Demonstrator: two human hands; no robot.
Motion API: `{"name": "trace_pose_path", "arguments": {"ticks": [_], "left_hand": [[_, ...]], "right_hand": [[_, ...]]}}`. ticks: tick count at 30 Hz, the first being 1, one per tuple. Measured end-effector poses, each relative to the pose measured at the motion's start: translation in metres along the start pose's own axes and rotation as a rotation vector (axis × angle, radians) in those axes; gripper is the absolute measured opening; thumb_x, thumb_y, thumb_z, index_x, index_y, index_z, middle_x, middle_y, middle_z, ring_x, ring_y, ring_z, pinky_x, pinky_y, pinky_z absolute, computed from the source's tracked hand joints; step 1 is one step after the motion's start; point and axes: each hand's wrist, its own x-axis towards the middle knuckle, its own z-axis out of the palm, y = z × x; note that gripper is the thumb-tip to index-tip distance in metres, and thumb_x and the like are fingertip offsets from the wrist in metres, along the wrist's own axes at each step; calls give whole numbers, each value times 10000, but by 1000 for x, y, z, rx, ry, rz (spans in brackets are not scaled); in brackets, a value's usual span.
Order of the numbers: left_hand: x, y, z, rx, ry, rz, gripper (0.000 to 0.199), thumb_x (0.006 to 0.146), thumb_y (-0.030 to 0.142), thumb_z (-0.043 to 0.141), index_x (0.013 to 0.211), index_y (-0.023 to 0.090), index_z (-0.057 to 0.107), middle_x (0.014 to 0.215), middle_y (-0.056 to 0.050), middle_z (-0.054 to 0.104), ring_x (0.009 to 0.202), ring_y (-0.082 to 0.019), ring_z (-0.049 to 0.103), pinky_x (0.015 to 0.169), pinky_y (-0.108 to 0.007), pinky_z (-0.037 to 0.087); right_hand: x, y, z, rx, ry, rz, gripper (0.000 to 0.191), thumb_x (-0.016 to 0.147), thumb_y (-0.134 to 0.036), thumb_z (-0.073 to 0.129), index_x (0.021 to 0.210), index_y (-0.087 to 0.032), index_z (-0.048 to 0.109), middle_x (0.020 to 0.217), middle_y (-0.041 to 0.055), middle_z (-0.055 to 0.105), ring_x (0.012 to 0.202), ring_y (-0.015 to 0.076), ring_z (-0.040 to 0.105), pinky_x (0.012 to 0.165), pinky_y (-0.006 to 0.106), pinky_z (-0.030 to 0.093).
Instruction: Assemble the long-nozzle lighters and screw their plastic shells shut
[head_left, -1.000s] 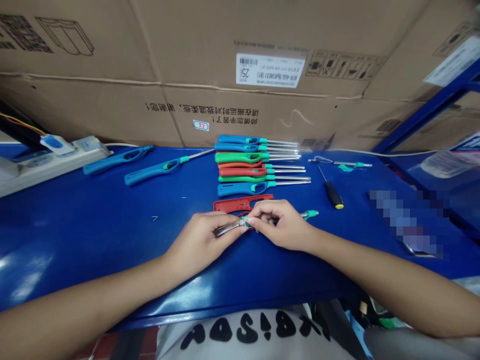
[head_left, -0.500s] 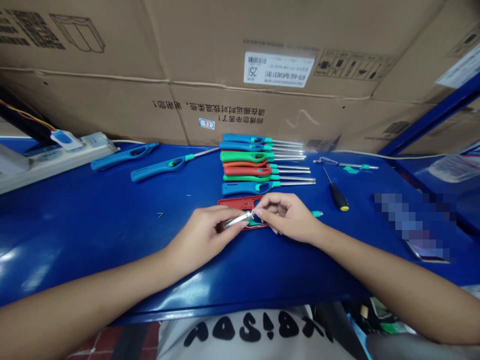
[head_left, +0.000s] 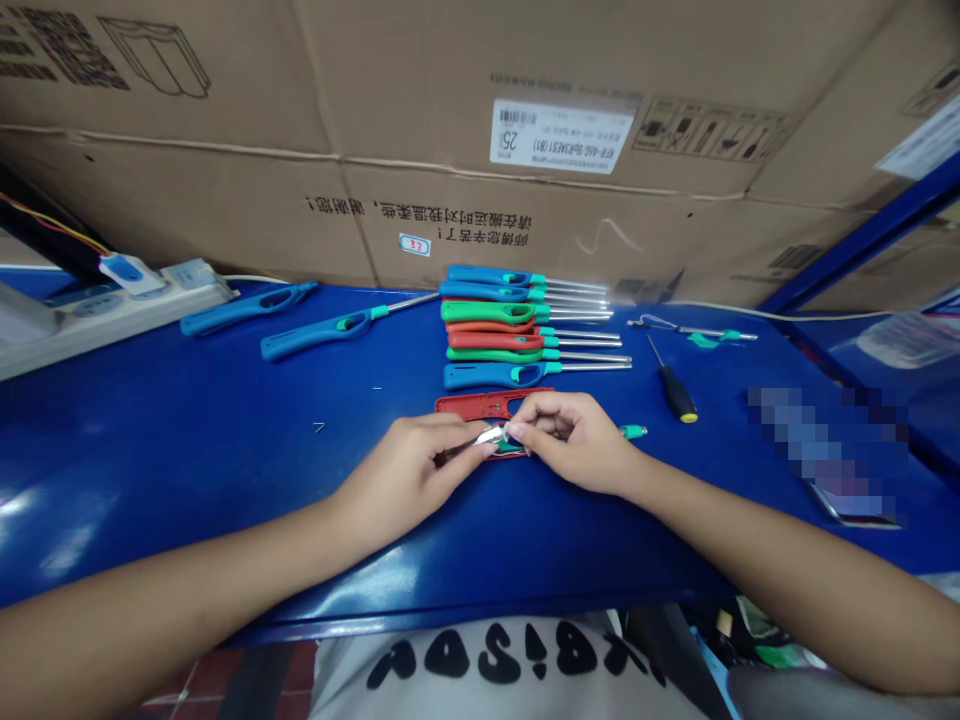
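A small shiny, clear lighter gas tank (head_left: pixel 491 436) lies between thumb and fingers of my left hand (head_left: pixel 409 465), which is closed on it. Thumb and fingertips of my right hand (head_left: pixel 577 445) pinch the right end of this tank; the fine detail there is covered. Just behind both hands lies one half of a red lighter casing (head_left: pixel 471 406). Another red half (head_left: pixel 510 453), with green parts in it, shows partly beneath my fingers. A green nozzle collar (head_left: pixel 634 432) sticks out to the right of my right hand.
Several blue, green and red stick lighters (head_left: pixel 491 344) lie stacked behind the hands. Two blue lighters (head_left: pixel 319 335) lie further left, near a power strip (head_left: pixel 112 315). To the right are a screwdriver (head_left: pixel 677 395), a metal rod (head_left: pixel 716 331) and a phone (head_left: pixel 855 505). Cardboard boxes (head_left: pixel 405 120) stand behind.
My left fingers have slid forward over the tank, so less of it shows. The right hand has shifted slightly left, its pinch now closer against the tank's end.
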Motion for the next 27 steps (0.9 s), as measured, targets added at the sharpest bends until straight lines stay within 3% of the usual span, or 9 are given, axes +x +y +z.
{"name": "trace_pose_path", "arguments": {"ticks": [4,9,16,20,23,27], "left_hand": [[1,1,-2,43,20,-1,207,1004,303,579,1043,216,762,856,-4,719,716,-120,616,662,-231,436],[2,2,-3,38,27,-15,226,1003,326,580,1079,224,767,892,-15,743,730,-129,629,662,-235,438],[3,2,-4,25,26,-31,218,996,313,589,1074,225,773,900,-14,757,729,-132,641,666,-239,446],[3,3,-5,16,40,-41,205,987,305,606,1073,219,771,910,-9,764,716,-129,640,674,-239,451],[2,2,-4,12,16,-41,221,998,314,588,1069,214,772,924,-23,764,745,-142,653,673,-245,452],[3,0,-1,3,-12,-32,244,1009,320,566,1044,205,779,914,-38,761,774,-155,667,691,-255,466]], "right_hand": [[2,0,-1,39,1,17,291,853,-444,676,800,-164,617,602,-44,541,456,57,437,428,201,324],[3,-2,-1,54,3,70,384,855,-542,664,802,-162,642,680,-3,630,405,55,468,389,210,353],[3,-3,-2,40,13,55,383,841,-545,687,828,-162,675,698,7,665,404,57,477,394,214,372],[3,-2,-3,29,-2,79,368,845,-532,688,855,-166,656,606,-30,593,405,64,460,400,211,340],[3,1,-2,4,2,71,363,838,-531,690,816,-174,628,570,-46,532,440,72,436,426,218,325],[3,5,0,-53,29,23,350,830,-515,693,767,-178,627,639,-9,571,550,102,482,509,243,380]]}}
